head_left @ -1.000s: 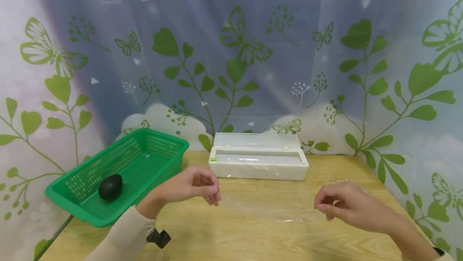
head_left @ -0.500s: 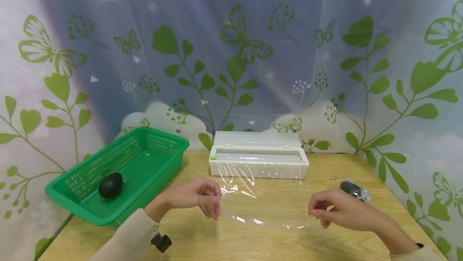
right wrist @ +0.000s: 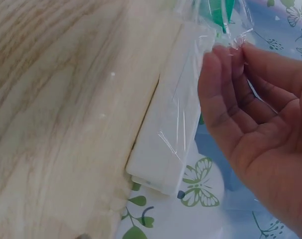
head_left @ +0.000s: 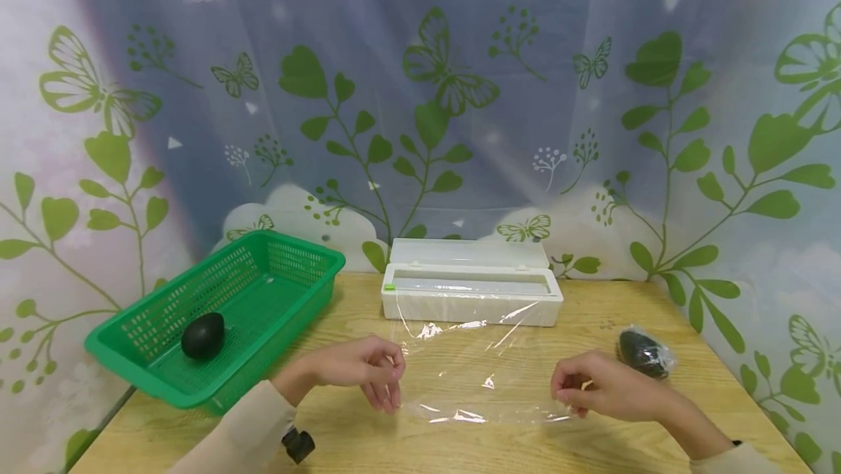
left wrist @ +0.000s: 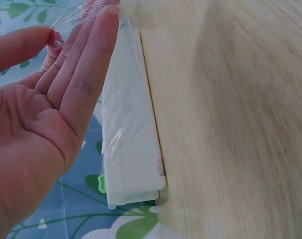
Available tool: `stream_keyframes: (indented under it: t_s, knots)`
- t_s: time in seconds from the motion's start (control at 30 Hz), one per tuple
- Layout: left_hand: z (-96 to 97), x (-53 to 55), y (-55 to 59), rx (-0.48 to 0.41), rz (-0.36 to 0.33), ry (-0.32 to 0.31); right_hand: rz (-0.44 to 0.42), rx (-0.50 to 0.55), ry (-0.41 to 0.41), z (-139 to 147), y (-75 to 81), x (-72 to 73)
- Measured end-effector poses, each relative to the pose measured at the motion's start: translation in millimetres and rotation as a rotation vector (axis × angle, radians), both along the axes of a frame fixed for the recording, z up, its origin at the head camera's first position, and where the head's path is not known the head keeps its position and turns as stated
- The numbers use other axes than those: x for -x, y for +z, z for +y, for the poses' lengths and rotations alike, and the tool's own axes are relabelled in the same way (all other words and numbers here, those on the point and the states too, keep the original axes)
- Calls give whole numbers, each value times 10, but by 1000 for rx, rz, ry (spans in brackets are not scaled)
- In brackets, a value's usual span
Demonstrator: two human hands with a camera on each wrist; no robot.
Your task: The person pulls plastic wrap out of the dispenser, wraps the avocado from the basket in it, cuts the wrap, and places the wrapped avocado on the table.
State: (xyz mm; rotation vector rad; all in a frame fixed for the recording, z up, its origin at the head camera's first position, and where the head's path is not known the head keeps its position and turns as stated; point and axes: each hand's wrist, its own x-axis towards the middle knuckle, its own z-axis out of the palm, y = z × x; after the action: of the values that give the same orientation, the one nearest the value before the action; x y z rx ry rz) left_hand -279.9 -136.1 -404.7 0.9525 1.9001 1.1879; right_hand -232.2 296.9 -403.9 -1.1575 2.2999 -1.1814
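Note:
A sheet of clear plastic wrap stretches from the white wrap dispenser box toward the person. My left hand pinches its near left corner between thumb and index finger; the left wrist view shows the film at those fingertips. The near right corner is pinched by my right hand, with film bunched at the thumb and fingertip in the right wrist view. The dispenser's lid stands raised at the back, and a roll shows inside.
On the left, a green plastic basket holds a dark egg-shaped object. A similar dark object in clear wrap lies on the wooden table, just beyond my right hand. A patterned curtain hangs behind.
Both hands have come down and nearer the person, the right one also moving left. The wrap now stretches farther from the dispenser, and the wrapped dark object has come into view.

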Motion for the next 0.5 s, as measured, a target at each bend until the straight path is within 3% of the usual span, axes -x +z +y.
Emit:
stream_keyframes:
  t_s: [0.17, 0.5]
  knots:
    - [14, -3, -66, 13, -14, 4, 11, 5, 51, -44, -78, 35]
    - [32, -23, -223, 46, -36, -20, -131, -41, 140, -100, -164, 4]
